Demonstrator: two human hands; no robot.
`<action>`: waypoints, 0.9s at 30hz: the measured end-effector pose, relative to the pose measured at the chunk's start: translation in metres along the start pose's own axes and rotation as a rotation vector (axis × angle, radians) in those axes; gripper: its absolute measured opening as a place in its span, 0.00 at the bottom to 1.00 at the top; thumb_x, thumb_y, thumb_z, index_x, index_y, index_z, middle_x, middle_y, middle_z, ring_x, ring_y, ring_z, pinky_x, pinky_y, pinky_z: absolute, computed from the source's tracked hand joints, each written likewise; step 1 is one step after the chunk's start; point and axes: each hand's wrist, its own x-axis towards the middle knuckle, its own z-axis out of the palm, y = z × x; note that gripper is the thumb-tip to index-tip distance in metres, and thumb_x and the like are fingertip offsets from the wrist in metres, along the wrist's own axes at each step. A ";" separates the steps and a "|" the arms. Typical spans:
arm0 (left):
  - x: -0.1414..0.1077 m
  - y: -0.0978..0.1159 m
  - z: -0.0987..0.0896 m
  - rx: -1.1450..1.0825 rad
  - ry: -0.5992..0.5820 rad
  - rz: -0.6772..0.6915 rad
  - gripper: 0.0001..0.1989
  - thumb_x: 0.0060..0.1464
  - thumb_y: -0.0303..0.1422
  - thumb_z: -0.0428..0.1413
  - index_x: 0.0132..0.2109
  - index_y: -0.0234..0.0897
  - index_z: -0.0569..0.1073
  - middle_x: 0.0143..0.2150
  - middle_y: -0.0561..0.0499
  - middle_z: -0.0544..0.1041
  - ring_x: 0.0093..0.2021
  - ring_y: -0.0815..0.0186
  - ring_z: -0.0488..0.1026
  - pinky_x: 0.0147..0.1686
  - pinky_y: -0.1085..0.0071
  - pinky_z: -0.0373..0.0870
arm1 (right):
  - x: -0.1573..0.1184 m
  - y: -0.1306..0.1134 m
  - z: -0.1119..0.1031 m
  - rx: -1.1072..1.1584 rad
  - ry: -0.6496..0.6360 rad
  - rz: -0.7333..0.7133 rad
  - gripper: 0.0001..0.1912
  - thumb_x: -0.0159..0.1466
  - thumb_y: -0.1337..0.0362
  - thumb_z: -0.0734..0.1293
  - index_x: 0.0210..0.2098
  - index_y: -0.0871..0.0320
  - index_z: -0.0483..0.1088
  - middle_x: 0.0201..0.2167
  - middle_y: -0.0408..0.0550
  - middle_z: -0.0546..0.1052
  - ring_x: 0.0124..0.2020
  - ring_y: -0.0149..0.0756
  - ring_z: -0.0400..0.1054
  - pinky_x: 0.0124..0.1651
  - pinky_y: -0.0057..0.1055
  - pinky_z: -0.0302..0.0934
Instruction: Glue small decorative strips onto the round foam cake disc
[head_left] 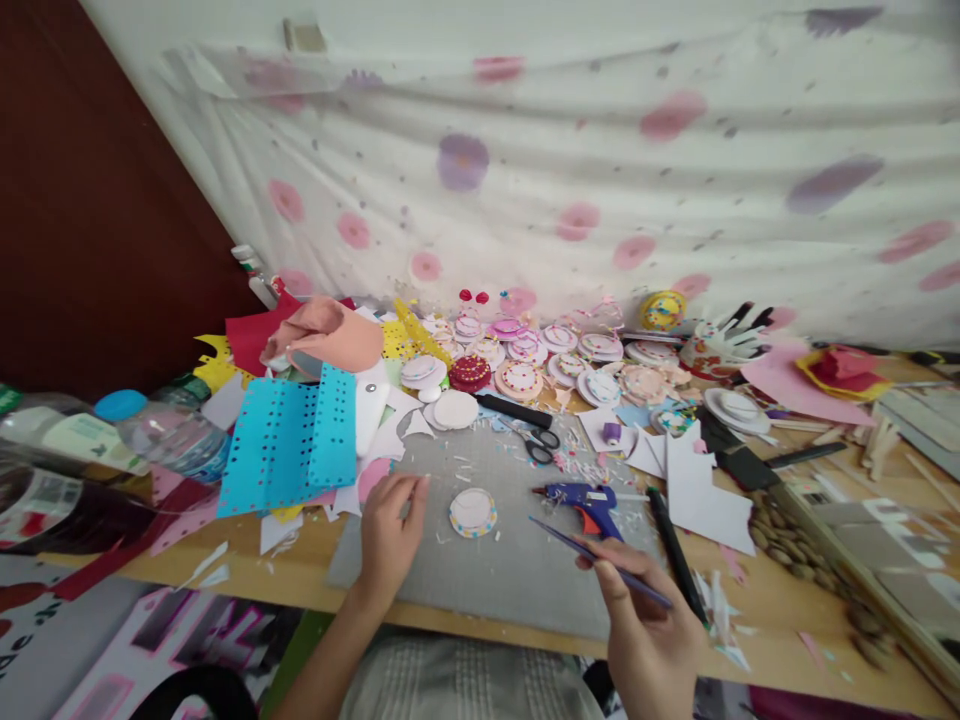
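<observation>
My right hand [649, 620] grips a slim dark blue pointed tool [577, 548], its tip directed left over the grey mat [525, 590]. Whether it is tweezers or a stick, I cannot tell. Left of that tip lies a small white disc [473, 510] with a rim of coloured dots, flat on the mat. My left hand [391, 535] is just left of the disc, apart from it, thumb and forefinger closed together; anything between them is too small to make out. A blue glue gun [583, 496] with an orange trigger rests beyond the tool.
Black-handled scissors [538, 443] and a black cutter [516, 409] lie behind the disc. Many decorated discs [519, 380] line the back. Blue dotted foam sheets [289, 445] and bottles [169, 435] crowd the left. A dark marker [676, 555] and white scraps [705, 495] lie right.
</observation>
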 end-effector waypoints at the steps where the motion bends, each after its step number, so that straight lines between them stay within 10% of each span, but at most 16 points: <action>1: -0.004 0.011 -0.002 -0.029 0.002 -0.008 0.15 0.63 0.36 0.50 0.31 0.36 0.76 0.31 0.47 0.77 0.35 0.62 0.73 0.40 0.67 0.67 | -0.001 -0.002 0.001 -0.005 -0.002 -0.040 0.02 0.61 0.66 0.68 0.33 0.56 0.74 0.27 0.47 0.79 0.31 0.38 0.74 0.36 0.33 0.67; 9: -0.037 0.101 -0.003 -0.667 -0.450 -0.289 0.24 0.63 0.45 0.47 0.27 0.34 0.74 0.24 0.50 0.73 0.25 0.69 0.67 0.28 0.74 0.64 | -0.010 -0.021 0.021 -0.099 -0.156 -0.612 0.11 0.60 0.77 0.64 0.38 0.57 0.72 0.35 0.47 0.80 0.33 0.36 0.73 0.40 0.39 0.61; 13: -0.041 0.109 0.001 -0.731 -0.460 -0.410 0.25 0.57 0.50 0.51 0.23 0.34 0.70 0.21 0.52 0.67 0.24 0.69 0.64 0.25 0.74 0.62 | -0.016 -0.024 0.023 -0.228 -0.182 -0.739 0.13 0.60 0.77 0.63 0.38 0.54 0.72 0.34 0.44 0.81 0.32 0.34 0.73 0.39 0.37 0.62; 19: -0.039 0.106 -0.003 -0.670 -0.414 -0.467 0.24 0.56 0.51 0.52 0.25 0.35 0.71 0.22 0.51 0.70 0.26 0.66 0.66 0.26 0.73 0.64 | -0.020 -0.016 0.020 -0.208 -0.360 -0.715 0.15 0.61 0.75 0.64 0.45 0.55 0.70 0.36 0.48 0.77 0.38 0.38 0.70 0.43 0.39 0.63; 27: -0.042 0.093 -0.005 -0.541 -0.413 -0.343 0.21 0.62 0.43 0.47 0.27 0.36 0.71 0.26 0.50 0.72 0.29 0.66 0.68 0.31 0.73 0.64 | -0.007 0.021 -0.010 -0.314 -0.612 -0.464 0.39 0.52 0.40 0.70 0.54 0.57 0.62 0.47 0.56 0.67 0.47 0.49 0.65 0.46 0.44 0.63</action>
